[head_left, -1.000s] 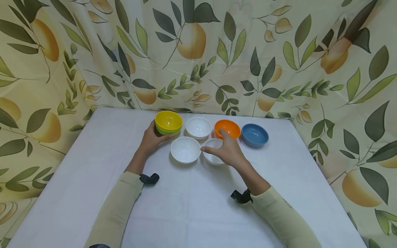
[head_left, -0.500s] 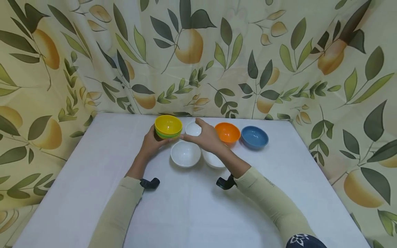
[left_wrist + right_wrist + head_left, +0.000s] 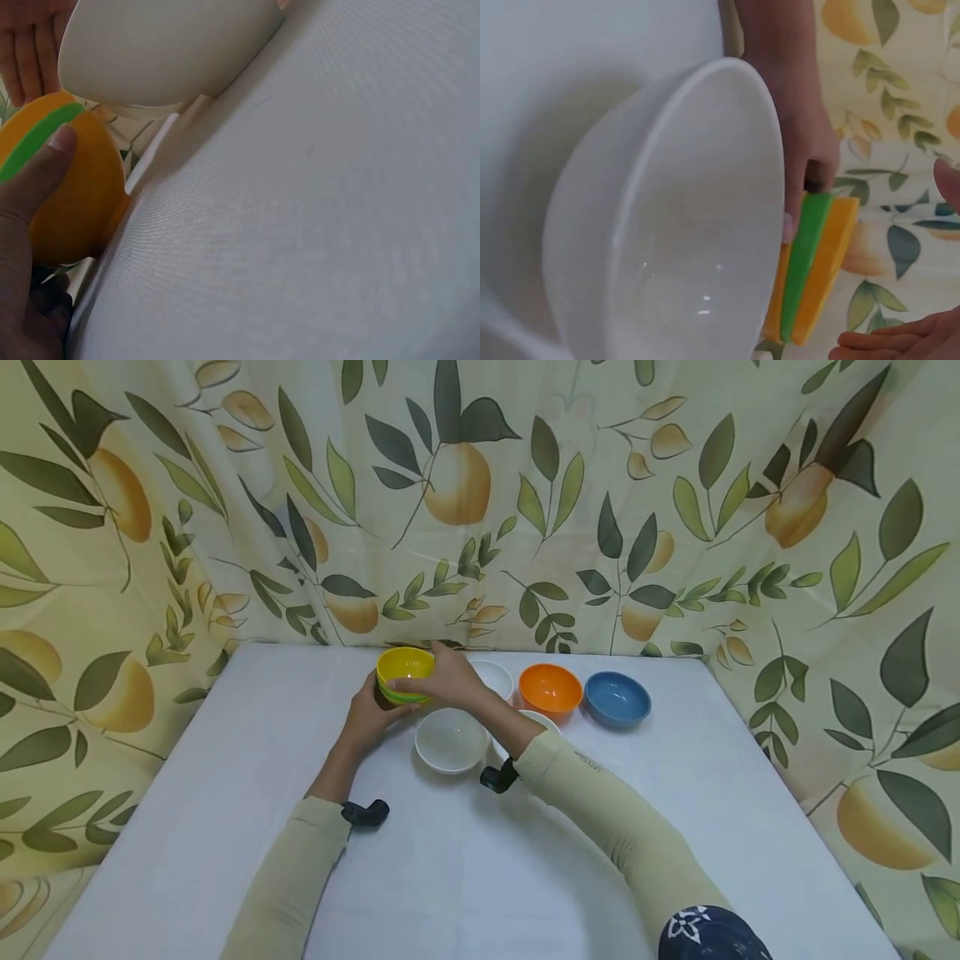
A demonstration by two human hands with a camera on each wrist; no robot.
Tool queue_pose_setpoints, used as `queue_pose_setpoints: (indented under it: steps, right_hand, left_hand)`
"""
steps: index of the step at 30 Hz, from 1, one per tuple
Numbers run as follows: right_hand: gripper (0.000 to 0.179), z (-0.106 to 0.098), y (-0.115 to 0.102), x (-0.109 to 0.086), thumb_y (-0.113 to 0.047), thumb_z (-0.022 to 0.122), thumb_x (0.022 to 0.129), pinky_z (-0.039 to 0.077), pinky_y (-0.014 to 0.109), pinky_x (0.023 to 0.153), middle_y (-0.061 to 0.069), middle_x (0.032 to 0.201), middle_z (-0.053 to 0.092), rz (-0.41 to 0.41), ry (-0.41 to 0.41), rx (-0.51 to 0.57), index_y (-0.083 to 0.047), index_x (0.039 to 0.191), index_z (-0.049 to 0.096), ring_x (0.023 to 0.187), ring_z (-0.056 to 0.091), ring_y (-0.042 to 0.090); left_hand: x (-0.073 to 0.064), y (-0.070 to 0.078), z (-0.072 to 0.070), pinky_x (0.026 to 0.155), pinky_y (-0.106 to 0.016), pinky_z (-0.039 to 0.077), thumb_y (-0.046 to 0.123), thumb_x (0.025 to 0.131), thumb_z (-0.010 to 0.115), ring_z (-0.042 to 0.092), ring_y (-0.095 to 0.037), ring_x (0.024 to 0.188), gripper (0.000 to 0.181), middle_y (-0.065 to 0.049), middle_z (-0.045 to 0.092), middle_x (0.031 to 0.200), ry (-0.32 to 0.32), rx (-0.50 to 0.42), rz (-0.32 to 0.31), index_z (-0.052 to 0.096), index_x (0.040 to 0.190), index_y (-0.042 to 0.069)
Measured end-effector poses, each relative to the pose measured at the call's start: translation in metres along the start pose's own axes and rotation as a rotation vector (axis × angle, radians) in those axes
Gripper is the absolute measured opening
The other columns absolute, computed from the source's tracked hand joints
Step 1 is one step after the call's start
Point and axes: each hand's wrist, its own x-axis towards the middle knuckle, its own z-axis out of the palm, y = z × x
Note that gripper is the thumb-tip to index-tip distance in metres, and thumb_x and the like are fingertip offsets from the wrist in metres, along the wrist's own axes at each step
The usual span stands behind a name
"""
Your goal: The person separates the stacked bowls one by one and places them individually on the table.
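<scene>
My left hand (image 3: 365, 720) grips a nested stack of bowls at the back left of the table. On top is a yellow bowl (image 3: 399, 665), then a green bowl (image 3: 804, 266), with another yellow bowl (image 3: 86, 202) beneath. The left thumb (image 3: 45, 169) presses the stack's side in the left wrist view. My right hand (image 3: 452, 680) hovers over the stack's right side, thumb and fingers spread apart. The right wrist view shows its fingers (image 3: 900, 341) a little away from the top bowl's rim.
A white bowl (image 3: 450, 742) stands just in front of the stack. Two more white bowls (image 3: 498, 677) are partly hidden behind my right arm. An orange bowl (image 3: 551, 690) and a shallow blue bowl (image 3: 617, 700) stand to the right. A fruit-patterned cloth (image 3: 480, 568) hangs behind the table.
My right hand has swept left, from above the near right white bowl to the yellow-topped stack. The left hand keeps its grip on the stack in the same place.
</scene>
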Motion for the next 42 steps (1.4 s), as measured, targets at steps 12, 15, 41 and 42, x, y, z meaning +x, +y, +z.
queue_pose_setpoints:
  steps: [12,15,41,42]
  right_hand:
    - [0.079,0.02,-0.005,0.018,-0.057,0.085,0.081,0.053,0.031,0.077,0.006,0.107,0.064,0.001,-0.039,-0.132,-0.004,0.132,0.056,0.095,0.061,0.022]
    - [0.081,0.018,-0.005,0.018,-0.055,0.087,0.08,0.054,0.031,0.077,0.006,0.107,0.064,0.019,-0.031,-0.139,-0.002,0.132,0.055,0.095,0.062,0.022]
    - [0.069,0.012,0.005,0.029,-0.052,0.092,0.075,0.051,0.028,0.071,0.005,0.096,0.066,0.128,-0.081,-0.144,-0.005,0.115,0.061,0.086,0.061,0.02]
    - [0.07,0.012,0.005,0.029,-0.052,0.092,0.075,0.051,0.028,0.071,0.005,0.096,0.066,0.124,-0.078,-0.145,-0.005,0.115,0.061,0.086,0.061,0.02]
  left_hand:
    - [-0.001,-0.001,0.0,0.126,-0.05,0.027,0.028,0.085,0.09,0.041,-0.032,0.147,0.102,-0.012,0.045,0.16,0.004,-0.047,0.006,0.029,0.164,0.011]
    - [-0.003,-0.001,0.002,0.126,-0.05,0.027,0.028,0.085,0.09,0.041,-0.031,0.147,0.1,-0.012,0.045,0.159,0.002,-0.036,0.012,0.03,0.163,0.01]
    - [-0.003,0.001,0.001,0.128,-0.052,0.021,0.031,0.086,0.088,0.037,-0.031,0.15,0.098,-0.011,0.045,0.16,0.016,0.009,0.018,0.031,0.163,0.011]
    - [-0.004,0.001,0.001,0.128,-0.052,0.021,0.031,0.086,0.089,0.038,-0.031,0.15,0.098,-0.011,0.045,0.159,0.017,0.009,0.017,0.031,0.163,0.011]
